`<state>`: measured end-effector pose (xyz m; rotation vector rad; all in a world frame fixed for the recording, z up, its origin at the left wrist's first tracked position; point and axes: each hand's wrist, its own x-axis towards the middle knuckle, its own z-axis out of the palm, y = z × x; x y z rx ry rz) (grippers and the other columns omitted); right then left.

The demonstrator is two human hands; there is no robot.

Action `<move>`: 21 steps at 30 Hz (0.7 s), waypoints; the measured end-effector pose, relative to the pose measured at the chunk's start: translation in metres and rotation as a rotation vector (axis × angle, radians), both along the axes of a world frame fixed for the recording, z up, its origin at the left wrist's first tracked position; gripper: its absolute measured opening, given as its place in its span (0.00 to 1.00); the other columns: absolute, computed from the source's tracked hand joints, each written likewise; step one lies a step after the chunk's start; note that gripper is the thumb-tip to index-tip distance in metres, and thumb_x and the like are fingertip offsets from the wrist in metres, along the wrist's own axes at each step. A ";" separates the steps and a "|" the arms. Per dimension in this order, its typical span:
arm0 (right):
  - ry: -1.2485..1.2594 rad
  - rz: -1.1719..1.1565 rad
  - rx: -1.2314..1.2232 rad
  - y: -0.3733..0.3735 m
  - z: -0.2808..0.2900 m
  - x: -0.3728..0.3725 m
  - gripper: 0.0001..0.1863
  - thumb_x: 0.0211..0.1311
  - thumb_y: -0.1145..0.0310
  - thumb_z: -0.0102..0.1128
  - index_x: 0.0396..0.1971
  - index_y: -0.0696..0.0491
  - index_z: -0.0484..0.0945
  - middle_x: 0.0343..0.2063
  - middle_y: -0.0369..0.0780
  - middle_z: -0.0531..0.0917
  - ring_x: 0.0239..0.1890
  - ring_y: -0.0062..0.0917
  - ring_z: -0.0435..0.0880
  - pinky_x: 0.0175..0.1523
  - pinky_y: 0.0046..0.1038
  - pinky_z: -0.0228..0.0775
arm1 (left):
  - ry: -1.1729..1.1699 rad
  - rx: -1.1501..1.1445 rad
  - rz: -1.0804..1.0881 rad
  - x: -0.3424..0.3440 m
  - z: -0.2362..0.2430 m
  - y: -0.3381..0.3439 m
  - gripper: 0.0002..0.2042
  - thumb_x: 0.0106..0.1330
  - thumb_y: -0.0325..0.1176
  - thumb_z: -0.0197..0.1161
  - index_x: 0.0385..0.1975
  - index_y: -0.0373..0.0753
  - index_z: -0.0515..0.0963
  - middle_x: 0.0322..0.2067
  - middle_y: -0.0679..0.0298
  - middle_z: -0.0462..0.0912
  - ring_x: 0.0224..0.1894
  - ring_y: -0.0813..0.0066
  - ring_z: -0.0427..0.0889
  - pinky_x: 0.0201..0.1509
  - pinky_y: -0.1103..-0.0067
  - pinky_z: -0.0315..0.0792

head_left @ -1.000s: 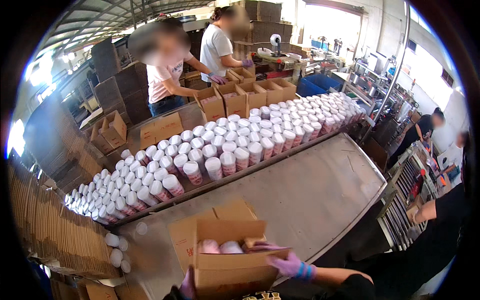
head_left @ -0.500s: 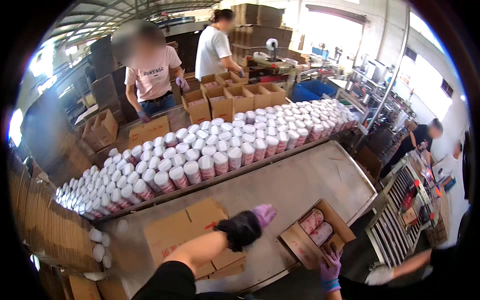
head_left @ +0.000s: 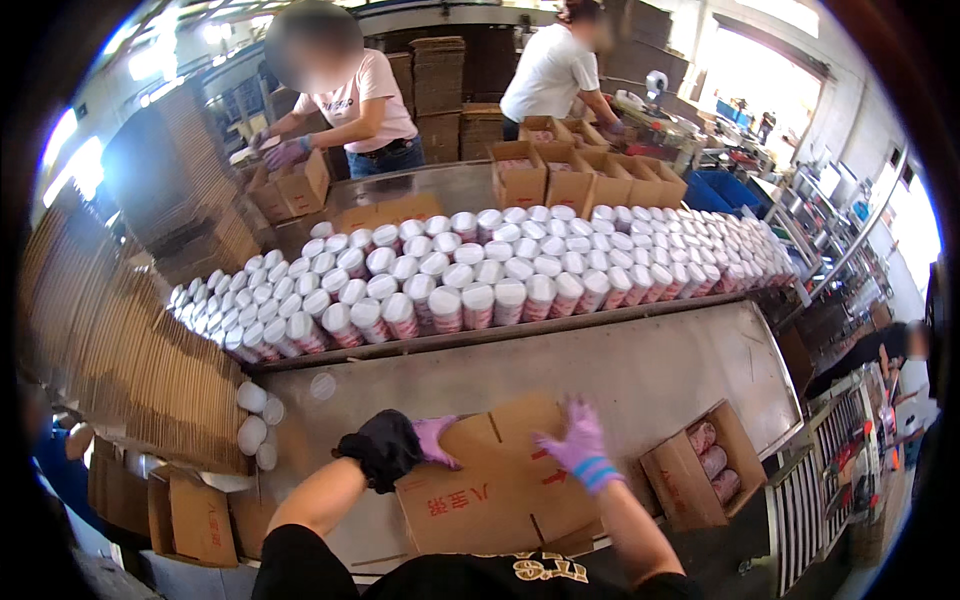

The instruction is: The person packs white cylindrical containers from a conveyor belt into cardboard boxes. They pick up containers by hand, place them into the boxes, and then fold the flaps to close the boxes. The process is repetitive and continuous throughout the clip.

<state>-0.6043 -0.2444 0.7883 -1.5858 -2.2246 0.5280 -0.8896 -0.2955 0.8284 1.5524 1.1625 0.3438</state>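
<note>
A flattened brown cardboard carton (head_left: 490, 485) with red print lies in front of me, on the near part of the table. My left hand (head_left: 436, 442), in a purple glove with a black cuff, grips its left edge, thumb on top. Over the carton's right edge, my right hand (head_left: 580, 445), in a purple glove with a blue band, has its fingers spread. Whether its fingertips press the board cannot be made out. To the right stands an open carton (head_left: 672, 490) holding pink patterned cans (head_left: 714, 461) lying on their sides.
Rows of white-lidded cans (head_left: 478, 303) stand along the table's far side. Stacked flat cartons (head_left: 130, 350) rise at the left, beside loose white lids (head_left: 252, 433). Two people work beyond the cans, near open cartons (head_left: 570, 180). A roller conveyor (head_left: 815, 500) is at the right.
My right hand has left the open carton and come over to the flattened carton. My left hand has moved down to that carton's edge. A third can now shows in the open carton.
</note>
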 end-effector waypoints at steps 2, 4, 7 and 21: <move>-0.128 -0.025 -0.136 -0.013 -0.009 -0.019 0.52 0.38 0.38 0.61 0.60 0.52 0.52 0.59 0.51 0.56 0.60 0.47 0.54 0.61 0.41 0.51 | 0.375 0.261 -0.020 0.004 0.012 -0.017 0.30 0.46 0.46 0.67 0.48 0.39 0.67 0.43 0.56 0.76 0.45 0.60 0.72 0.50 0.71 0.66; -0.211 -0.085 -0.263 -0.020 -0.008 -0.021 0.55 0.37 0.34 0.58 0.62 0.51 0.48 0.60 0.51 0.53 0.61 0.50 0.51 0.61 0.44 0.49 | 0.653 0.540 -0.132 0.019 0.020 -0.021 0.23 0.50 0.42 0.62 0.45 0.39 0.69 0.39 0.56 0.76 0.43 0.57 0.72 0.47 0.70 0.67; -0.118 -0.138 -0.347 -0.026 -0.006 -0.010 0.56 0.38 0.33 0.56 0.62 0.51 0.46 0.61 0.52 0.51 0.62 0.49 0.50 0.62 0.46 0.47 | 0.791 0.690 -0.191 0.048 0.015 -0.048 0.14 0.54 0.37 0.55 0.40 0.40 0.70 0.33 0.56 0.76 0.38 0.54 0.74 0.42 0.68 0.69; 0.760 0.390 -0.029 0.003 0.146 -0.049 0.35 0.46 0.73 0.62 0.53 0.56 0.51 0.34 0.42 0.71 0.35 0.21 0.73 0.39 0.21 0.68 | 0.541 0.986 -0.328 0.075 0.179 -0.060 0.10 0.49 0.32 0.56 0.32 0.41 0.71 0.25 0.64 0.73 0.31 0.64 0.75 0.33 0.71 0.70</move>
